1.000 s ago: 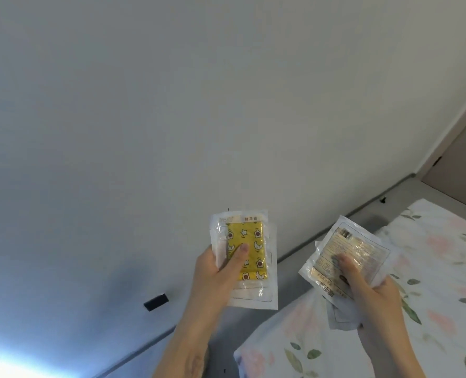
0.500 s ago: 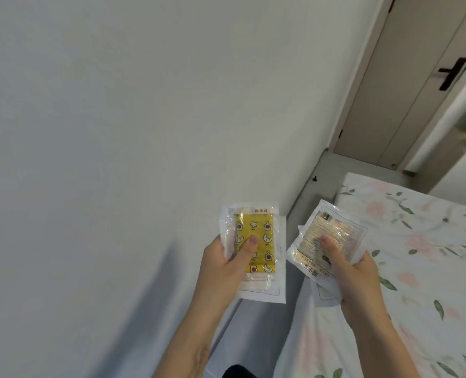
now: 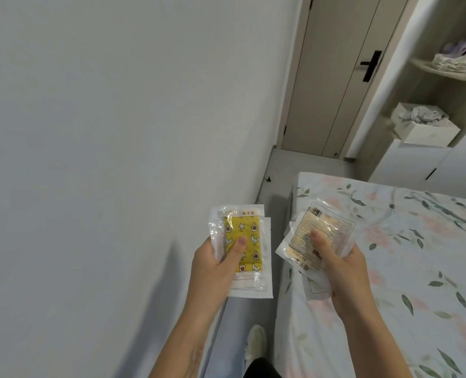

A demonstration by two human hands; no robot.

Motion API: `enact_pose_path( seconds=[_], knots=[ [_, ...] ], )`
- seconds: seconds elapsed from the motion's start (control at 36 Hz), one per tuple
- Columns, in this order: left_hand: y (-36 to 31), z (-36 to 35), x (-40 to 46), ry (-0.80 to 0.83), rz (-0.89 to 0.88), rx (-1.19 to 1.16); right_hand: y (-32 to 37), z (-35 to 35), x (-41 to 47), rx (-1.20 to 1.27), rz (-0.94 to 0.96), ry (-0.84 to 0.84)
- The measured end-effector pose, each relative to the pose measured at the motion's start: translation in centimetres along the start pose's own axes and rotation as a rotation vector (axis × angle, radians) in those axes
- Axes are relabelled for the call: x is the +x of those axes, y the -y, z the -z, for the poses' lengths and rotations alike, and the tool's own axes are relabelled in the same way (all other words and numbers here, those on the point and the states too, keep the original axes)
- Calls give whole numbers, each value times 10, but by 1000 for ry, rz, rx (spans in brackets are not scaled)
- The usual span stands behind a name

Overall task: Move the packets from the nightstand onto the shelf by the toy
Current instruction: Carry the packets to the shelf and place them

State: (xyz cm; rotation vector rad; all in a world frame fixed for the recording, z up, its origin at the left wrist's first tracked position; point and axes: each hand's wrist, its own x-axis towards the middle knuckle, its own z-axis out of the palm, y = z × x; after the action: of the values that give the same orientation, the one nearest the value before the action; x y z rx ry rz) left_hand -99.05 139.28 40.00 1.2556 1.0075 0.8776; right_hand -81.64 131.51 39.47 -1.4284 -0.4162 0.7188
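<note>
Both hands carry packets. Her left hand [image 3: 215,264] is closed around a small stack of clear packets [image 3: 242,249], thumb pressed on the yellow patterned one on top; the right hand [image 3: 340,271] grips another bundle of packets [image 3: 319,236], thumb on top, held over the near corner of the bed [image 3: 406,268]. The packets are off the nightstand, which is out of view, so this looks like the carrying step. Beyond the bed, to the right of the door [image 3: 338,77], open shelves [image 3: 444,70] hold a box [image 3: 425,129] and some soft items; whether one is the toy is unclear. Next the person likely needs to walk past the bed and set both bundles down there.
</note>
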Motion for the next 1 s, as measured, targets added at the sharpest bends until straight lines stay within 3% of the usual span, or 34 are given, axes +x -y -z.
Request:
enact_pose_path(
  seconds=[0.33,0.75,1.0],
  knots=[
    [-31,-113,241,-1,39,-49,48,-3,245,-22,16,-41],
    [-48,-242,463,71,76,-38,84,16,462,-24,-25,-161],
    [-62,-302,643,84,51,-72,97,-12,640,-26,-31,-202]
  ],
)
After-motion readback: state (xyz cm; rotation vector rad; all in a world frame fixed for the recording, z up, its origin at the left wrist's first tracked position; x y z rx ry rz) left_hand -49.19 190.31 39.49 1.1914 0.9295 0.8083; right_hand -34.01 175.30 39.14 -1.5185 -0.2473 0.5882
